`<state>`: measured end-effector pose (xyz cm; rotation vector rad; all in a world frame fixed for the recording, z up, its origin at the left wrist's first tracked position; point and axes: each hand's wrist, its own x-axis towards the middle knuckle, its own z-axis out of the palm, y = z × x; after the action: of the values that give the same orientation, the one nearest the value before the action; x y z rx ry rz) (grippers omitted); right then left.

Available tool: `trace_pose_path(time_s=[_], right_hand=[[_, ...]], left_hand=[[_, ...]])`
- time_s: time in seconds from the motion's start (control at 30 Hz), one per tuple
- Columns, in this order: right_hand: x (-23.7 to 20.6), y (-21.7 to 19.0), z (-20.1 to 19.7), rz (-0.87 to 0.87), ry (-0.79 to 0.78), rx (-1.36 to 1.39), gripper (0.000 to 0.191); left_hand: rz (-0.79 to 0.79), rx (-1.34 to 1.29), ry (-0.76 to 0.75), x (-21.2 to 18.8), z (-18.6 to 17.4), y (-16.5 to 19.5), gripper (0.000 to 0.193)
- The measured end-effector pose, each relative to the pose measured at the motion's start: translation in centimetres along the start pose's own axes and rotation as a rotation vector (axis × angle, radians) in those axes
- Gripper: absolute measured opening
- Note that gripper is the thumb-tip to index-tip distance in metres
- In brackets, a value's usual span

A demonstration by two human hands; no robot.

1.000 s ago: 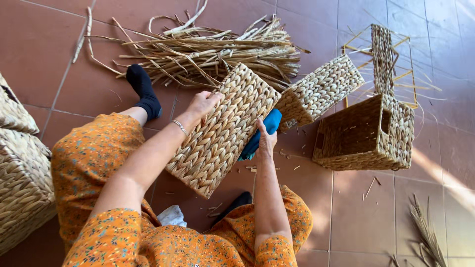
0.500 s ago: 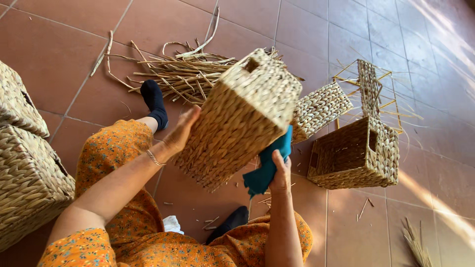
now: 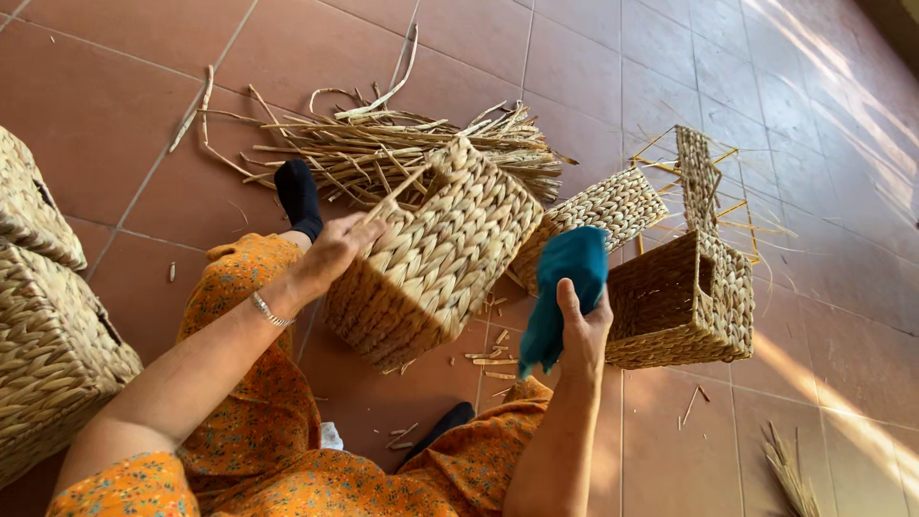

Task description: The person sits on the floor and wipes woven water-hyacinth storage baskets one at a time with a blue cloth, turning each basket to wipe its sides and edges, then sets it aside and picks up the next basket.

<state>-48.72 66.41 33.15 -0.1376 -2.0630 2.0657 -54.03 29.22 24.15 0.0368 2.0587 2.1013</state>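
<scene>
While the left hand (image 3: 340,251) is gripping the woven basket (image 3: 436,258) by its edge, the right hand (image 3: 582,325), now withdrawn beside it, is pinching a teal cloth (image 3: 567,282).

- The woven basket (image 3: 436,258) is made of braided, straw-coloured plant fibre; its surface is seen as rough, ribbed and matt.
- The cloth (image 3: 565,287) is a soft teal fabric, matt and loosely creased.
- The open basket (image 3: 684,302) is plaited from the same dry fibre, with thin frame rods left bare above it.
- The bundle of dried stalks (image 3: 402,148) is shown as pale, stringy and coarse.
- The floor (image 3: 124,105) is laid with smooth reddish tiles with a slight sheen.
- The bracelet (image 3: 268,311) is thin, shiny metal.
- The orange garment (image 3: 258,421) is printed matt cloth.
</scene>
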Motion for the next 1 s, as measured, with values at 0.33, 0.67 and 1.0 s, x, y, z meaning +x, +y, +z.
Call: trace_pose_path(time_s=[0.33, 0.67, 1.0], right_hand=[[-5.1, -0.1, 15.0, -1.081, -0.499, -0.908, 0.047], [9.8, 3.8, 6.7, -0.511, 0.116, -1.300, 0.033], [-4.5, 3.7, 14.6, -0.756, -0.549, -0.989, 0.016]], left_hand=[[0.007, -0.500, -0.258, -1.3, -0.8, -2.1, 0.033], [0.184, -0.063, -0.131, -0.7, 1.9, -2.8, 0.048], [0.141, -0.374, 0.020, -0.2, 1.4, -3.5, 0.033]])
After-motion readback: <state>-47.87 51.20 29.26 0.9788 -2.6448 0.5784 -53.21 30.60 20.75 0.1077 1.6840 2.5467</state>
